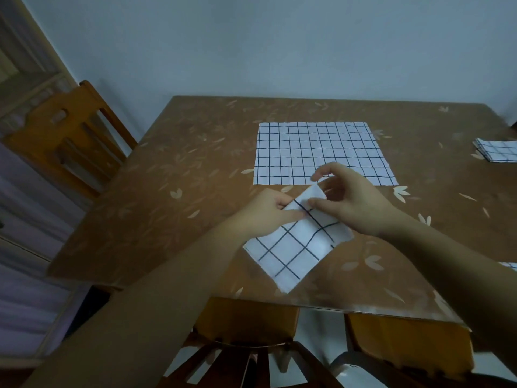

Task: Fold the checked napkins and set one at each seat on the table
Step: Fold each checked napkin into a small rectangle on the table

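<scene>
The worktop (173,169) is brown with a pale leaf pattern under a glossy clear cover, and its far edge is close against the wall. Towards the back a checked napkin (319,152) lies opened out flat, white with dark grid lines. At the right edge sits a folded napkin (498,151), partly out of sight. Near the front edge a half-folded napkin (291,253) lies cornerwise, its far end lifted and pinched by the left hand (263,217) and the right hand (355,203). A sliver of another checked cloth (509,265) shows far right.
</scene>
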Motion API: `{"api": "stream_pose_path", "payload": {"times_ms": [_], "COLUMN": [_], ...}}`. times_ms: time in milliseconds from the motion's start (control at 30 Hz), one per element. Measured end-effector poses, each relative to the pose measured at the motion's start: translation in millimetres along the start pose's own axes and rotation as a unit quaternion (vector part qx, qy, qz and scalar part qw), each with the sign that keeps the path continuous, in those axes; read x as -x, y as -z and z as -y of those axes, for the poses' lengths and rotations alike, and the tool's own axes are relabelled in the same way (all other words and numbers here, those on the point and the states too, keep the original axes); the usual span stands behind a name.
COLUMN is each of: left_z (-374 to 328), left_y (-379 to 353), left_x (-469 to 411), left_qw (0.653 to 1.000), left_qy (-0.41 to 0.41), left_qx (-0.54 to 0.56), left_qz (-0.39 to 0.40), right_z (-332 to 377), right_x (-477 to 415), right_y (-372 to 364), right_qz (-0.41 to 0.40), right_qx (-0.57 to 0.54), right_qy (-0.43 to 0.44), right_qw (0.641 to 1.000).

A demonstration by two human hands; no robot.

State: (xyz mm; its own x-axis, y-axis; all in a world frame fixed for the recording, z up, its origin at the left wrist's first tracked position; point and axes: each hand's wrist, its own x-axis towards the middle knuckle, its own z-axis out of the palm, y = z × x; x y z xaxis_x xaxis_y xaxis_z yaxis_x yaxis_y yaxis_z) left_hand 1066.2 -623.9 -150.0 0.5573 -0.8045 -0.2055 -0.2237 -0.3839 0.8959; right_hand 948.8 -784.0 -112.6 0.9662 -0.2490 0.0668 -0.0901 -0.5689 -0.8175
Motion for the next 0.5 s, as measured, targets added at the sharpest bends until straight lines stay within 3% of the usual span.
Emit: {"api": "stream_pose_path", "payload": {"times_ms": [167,500], "left_z": [6.4,-10.2], "left_y": [2.9,4.5], "left_x": [2.5,0.8], "left_qw": [0.989,0.98], "left_qy": [0.042,0.025], "left_qx": [0.139,0.194], "left_qz": [-0.036,-0.048], "right_z": [-13.4,-4.3], "right_x": [13.1,10.3], "right_y": [4.3,10.7], "right_qz": [0.012,0.027], "right_qx": [0.005,-0.025], "right_qy": [-0.017,-0.062], "right_qw": [1.0,0.997]}}
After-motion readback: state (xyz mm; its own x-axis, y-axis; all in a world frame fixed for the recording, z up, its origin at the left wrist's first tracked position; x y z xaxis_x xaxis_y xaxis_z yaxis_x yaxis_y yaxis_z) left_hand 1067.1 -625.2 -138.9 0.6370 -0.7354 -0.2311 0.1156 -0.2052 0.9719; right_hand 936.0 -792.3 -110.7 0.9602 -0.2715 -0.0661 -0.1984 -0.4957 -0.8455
